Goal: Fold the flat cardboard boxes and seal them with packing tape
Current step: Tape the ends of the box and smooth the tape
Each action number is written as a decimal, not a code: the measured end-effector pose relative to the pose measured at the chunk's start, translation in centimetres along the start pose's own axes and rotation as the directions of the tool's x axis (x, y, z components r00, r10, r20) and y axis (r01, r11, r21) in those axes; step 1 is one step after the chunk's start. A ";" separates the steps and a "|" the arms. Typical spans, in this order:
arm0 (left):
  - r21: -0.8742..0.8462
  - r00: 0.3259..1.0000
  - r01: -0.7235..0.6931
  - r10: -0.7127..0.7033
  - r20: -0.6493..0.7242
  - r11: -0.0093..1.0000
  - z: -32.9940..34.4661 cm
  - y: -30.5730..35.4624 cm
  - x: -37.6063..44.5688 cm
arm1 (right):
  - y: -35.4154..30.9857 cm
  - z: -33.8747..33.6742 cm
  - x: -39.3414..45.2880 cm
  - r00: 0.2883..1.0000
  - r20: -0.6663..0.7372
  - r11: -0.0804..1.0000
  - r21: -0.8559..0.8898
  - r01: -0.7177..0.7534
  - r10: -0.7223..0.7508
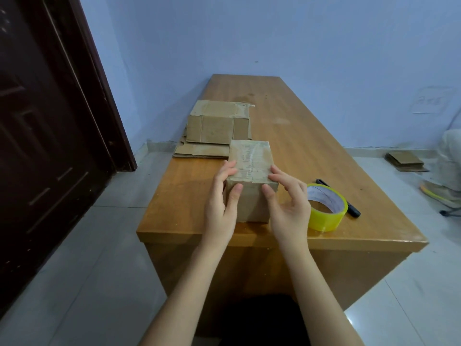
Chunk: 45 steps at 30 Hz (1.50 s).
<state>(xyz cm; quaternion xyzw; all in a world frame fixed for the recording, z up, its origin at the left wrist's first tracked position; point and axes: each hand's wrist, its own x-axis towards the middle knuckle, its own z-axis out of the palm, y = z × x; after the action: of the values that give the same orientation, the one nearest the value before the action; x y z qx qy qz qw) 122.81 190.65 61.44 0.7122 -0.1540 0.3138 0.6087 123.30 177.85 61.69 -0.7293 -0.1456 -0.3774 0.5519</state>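
A small folded cardboard box (250, 158) stands near the front of the wooden table (311, 146), with clear tape along its top seam. My left hand (222, 203) holds its near left corner, thumb on the front face and fingers on top. My right hand (287, 203) holds the near right corner the same way, thumb on the front and fingertips on the top edge. A roll of yellow packing tape (325, 211) lies just right of my right hand. A taped box (219, 121) sits on flat cardboard sheets (199, 151) behind, at the table's left edge.
A black marker (349, 208) lies behind the tape roll. A dark door (50, 121) stands at the left. On the tiled floor at the right lie more flat cardboard pieces (405, 161) and part of another person (449, 166).
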 end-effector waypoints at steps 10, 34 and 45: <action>-0.066 0.997 0.020 -0.024 -0.073 0.998 0.0 0.5 0.0 | -0.5 -0.3 -0.1 0.999 -0.026 0.999 0.018 -0.038 0.038; -0.162 0.991 0.086 -0.101 -0.084 0.983 -0.6 1.5 0.0 | -2.1 3.9 -1.3 0.963 -0.233 0.987 -0.058 -0.151 0.134; -0.130 0.987 0.065 -0.083 -0.138 0.989 -0.5 1.6 -0.3 | -0.7 0.1 -0.1 0.988 -0.011 0.974 0.169 -0.153 0.157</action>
<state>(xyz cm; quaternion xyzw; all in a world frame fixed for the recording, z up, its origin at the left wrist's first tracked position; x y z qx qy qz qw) 121.47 190.78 62.55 0.6536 -0.1029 0.3310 0.6728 122.85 178.23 62.11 -0.6847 -0.1128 -0.3285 0.6408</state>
